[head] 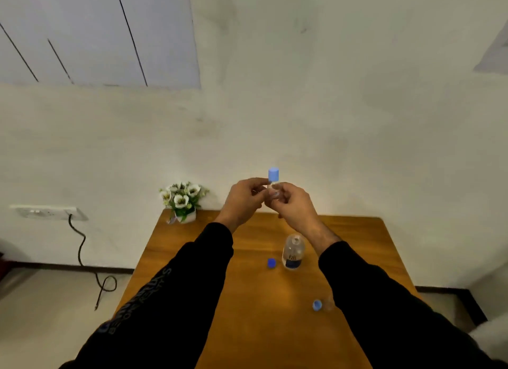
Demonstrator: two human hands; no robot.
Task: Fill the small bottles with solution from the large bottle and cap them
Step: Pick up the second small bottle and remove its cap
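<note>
Both hands [243,196] [292,203] pinch the capped small bottle [273,181] between them

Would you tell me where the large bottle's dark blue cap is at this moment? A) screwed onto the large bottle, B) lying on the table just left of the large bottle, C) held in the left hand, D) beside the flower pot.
B: the dark blue cap lies on the table just left of the open large bottle.
</note>
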